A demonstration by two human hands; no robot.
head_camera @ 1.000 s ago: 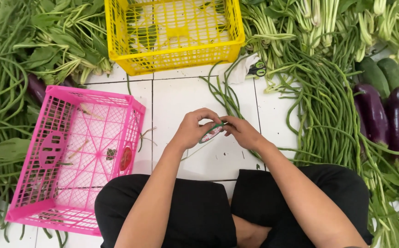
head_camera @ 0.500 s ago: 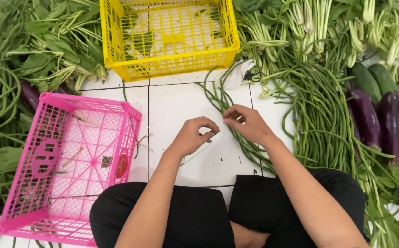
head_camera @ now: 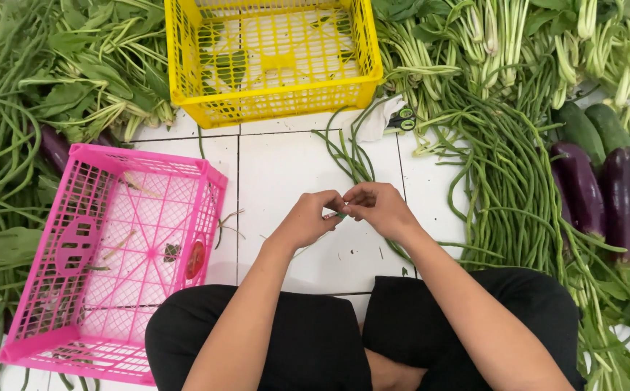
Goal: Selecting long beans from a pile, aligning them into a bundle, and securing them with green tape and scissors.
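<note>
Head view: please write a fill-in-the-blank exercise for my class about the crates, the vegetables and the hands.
1. The crate beside the person's left knee is ____ in colour.
2. The yellow crate stands on the white ____ floor.
3. Both hands, left and right, pinch one thin green ____ between them.
4. The two dark eggplants lie on the person's ____ side.

Missing words: pink; tiled; bean; right

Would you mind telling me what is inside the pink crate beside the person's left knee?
The pink crate holds only a few loose scraps: thin pale stem pieces and a small dark bit on its lattice floor. A red round patch shows on its right wall. The person's left knee covers nothing inside it.
</note>
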